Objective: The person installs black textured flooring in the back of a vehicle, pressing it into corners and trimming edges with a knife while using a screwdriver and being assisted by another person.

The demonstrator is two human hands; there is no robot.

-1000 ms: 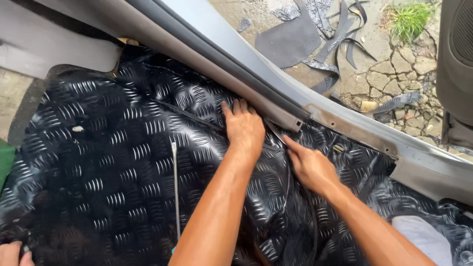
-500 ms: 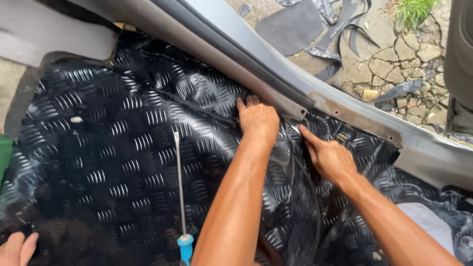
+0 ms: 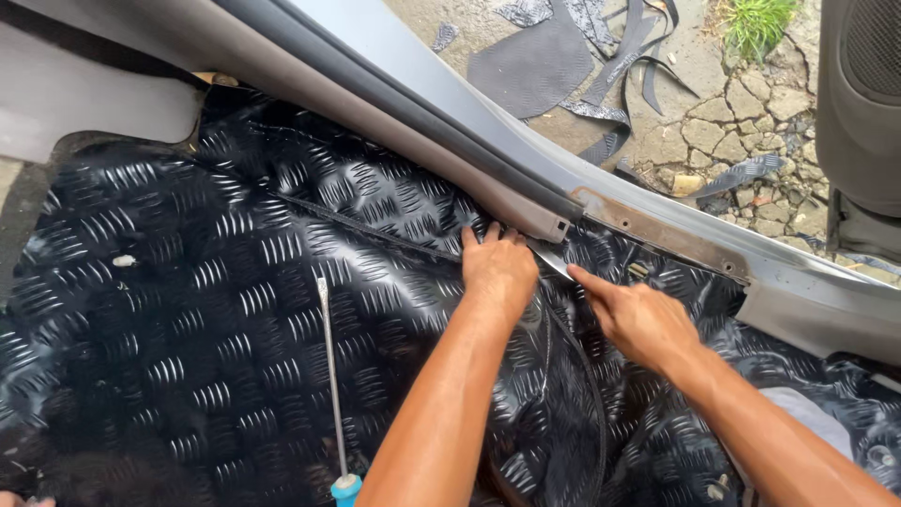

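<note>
The left hand (image 3: 499, 268) lies open, pressing the black checker-plate mat (image 3: 188, 282) against the grey sill trim (image 3: 450, 141). Just beside it, the right hand (image 3: 638, 319) points open-fingered at the mat's edge. A screwdriver (image 3: 333, 394) lies left of both.

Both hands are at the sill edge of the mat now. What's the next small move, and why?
Probably press the mat edge under the sill trim end with the left hand. That hand lies flat at the trim's end, the right hand points its fingertips at the gap beside it, and the mat there looks creased, not seated.
</note>
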